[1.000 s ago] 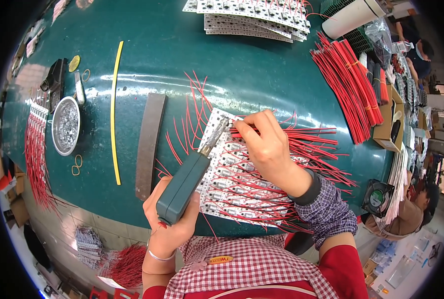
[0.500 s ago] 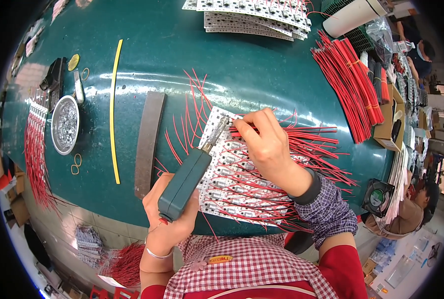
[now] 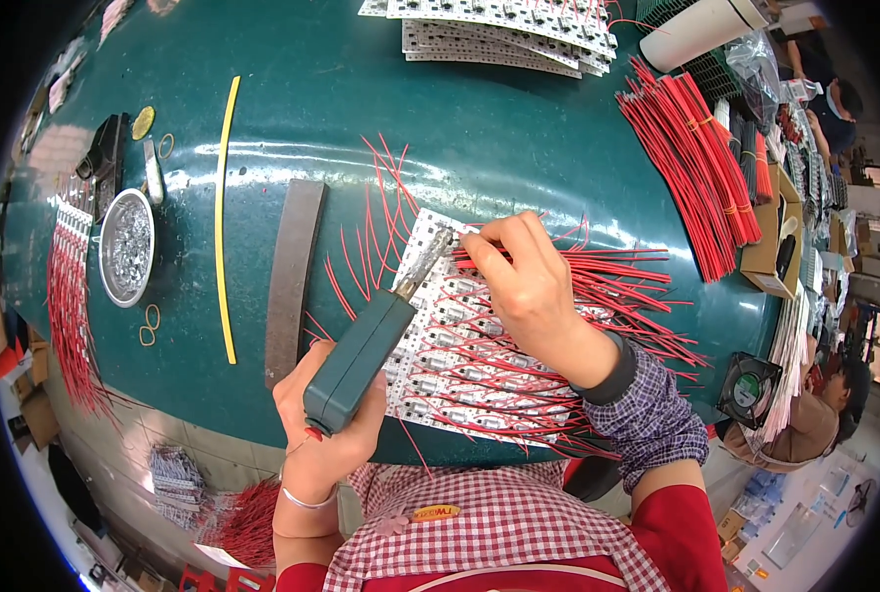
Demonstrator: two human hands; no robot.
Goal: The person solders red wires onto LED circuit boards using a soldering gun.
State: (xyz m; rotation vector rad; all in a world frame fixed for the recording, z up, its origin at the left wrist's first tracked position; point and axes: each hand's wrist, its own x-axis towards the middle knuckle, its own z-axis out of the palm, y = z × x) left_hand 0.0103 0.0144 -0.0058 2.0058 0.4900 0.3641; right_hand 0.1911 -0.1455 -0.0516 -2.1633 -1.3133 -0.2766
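A green-bodied soldering iron (image 3: 359,363) is gripped in my left hand (image 3: 329,409). Its thick metal tip (image 3: 425,264) points up and right over the white circuit board panel (image 3: 422,229), near the panel's far edge. Beside that tip, my right hand (image 3: 527,281) pinches the end of a red wire against the board; the exact contact is hidden by the fingers. Many red wires (image 3: 622,281) fan out to the right from the panel and pass under my right hand. Other thin red wires (image 3: 385,212) stick out past its left edge.
Left of the panel lie a dark flat bar (image 3: 295,276), a yellow strip (image 3: 225,222) and a metal bowl (image 3: 104,252) of silvery bits. Stacked boards (image 3: 499,44) sit at the far side. Bundled red wires (image 3: 691,168), a cardboard box (image 3: 770,252) and a small fan (image 3: 748,388) line the right.
My left hand and the soldering iron's handle have shifted slightly left and toward me, while its tip stays near the same place. My right hand has barely moved.
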